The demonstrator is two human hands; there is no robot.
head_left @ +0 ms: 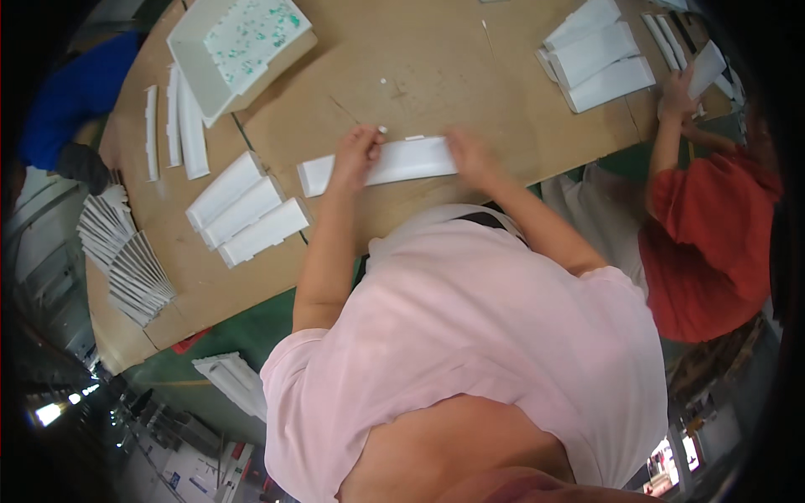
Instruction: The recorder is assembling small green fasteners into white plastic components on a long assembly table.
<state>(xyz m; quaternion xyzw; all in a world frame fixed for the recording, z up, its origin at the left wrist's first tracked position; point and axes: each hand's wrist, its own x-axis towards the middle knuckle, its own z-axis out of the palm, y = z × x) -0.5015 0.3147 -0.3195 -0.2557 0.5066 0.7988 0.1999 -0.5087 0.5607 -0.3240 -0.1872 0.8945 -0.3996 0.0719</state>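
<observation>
A long white plastic panel (pixel 411 161) with a raised rim lies on the table in front of me. My left hand (pixel 358 156) is over its left part, fingers closed in a pinch. A small white piece (pixel 382 130) shows at those fingertips; its exact kind is too small to make out. At the panel's right end is my right hand (pixel 471 158), blurred by motion, so its grip is unclear. Another tiny white piece (pixel 383 81) lies on the table beyond the panel.
Stacked white panels (pixel 250 210) lie left of me, with narrow strips (pixel 173 117) farther off. A pale bin (pixel 186 63) holds small green and white pieces. More panels (pixel 599 59) lie far right. Co-workers in red (pixel 713 243) and blue (pixel 80 96) are at the sides. Fanned strips (pixel 126 251) sit at left.
</observation>
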